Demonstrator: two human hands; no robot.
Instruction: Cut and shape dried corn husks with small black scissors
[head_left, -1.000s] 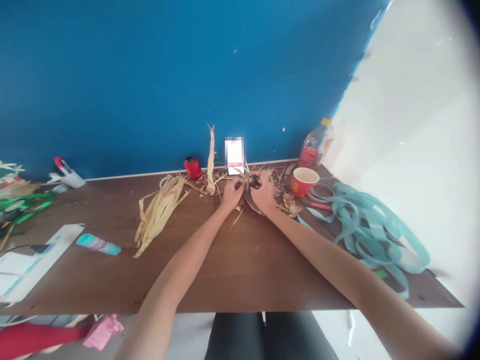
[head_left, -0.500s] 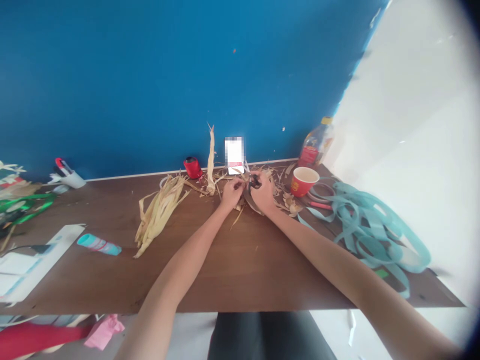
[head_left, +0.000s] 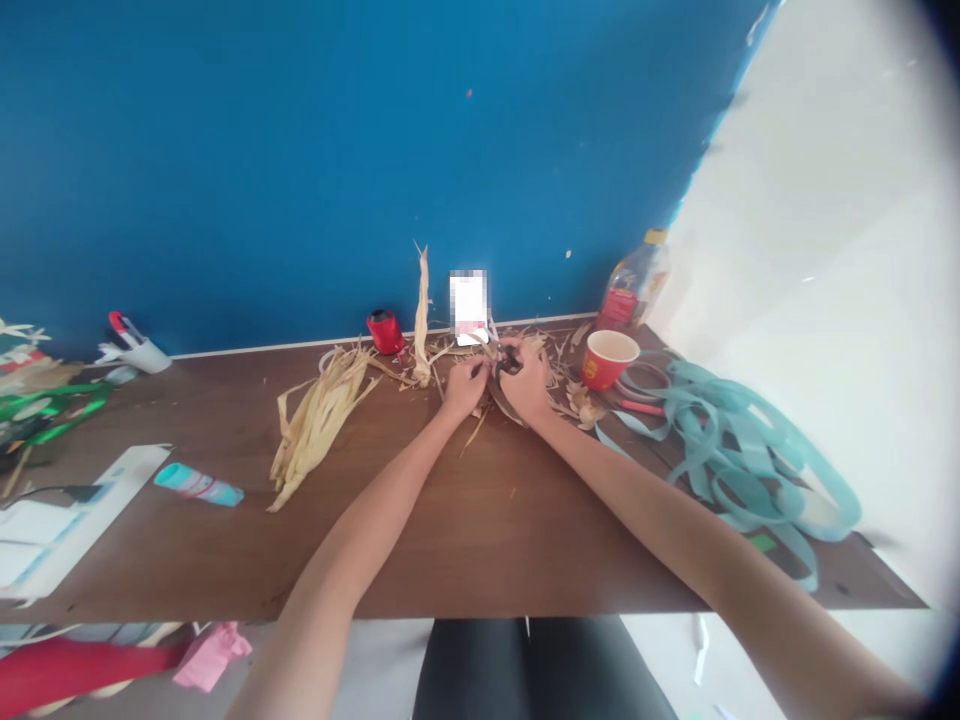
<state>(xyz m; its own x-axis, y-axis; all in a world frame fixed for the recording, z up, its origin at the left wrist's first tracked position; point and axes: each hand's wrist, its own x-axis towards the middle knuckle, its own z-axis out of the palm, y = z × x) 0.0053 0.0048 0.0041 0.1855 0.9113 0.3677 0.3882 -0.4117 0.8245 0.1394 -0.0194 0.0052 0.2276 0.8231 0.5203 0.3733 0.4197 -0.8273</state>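
Near the surface's (head_left: 465, 540) far edge, the left hand (head_left: 465, 386) pinches a husk strip (head_left: 487, 352); the right hand (head_left: 528, 384) grips black-handled scissors (head_left: 511, 361) — the red cup (head_left: 604, 372) stands right.

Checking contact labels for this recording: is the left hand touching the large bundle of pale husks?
No, the husk bundle lies off to the left on the table, visibly apart from the left hand.
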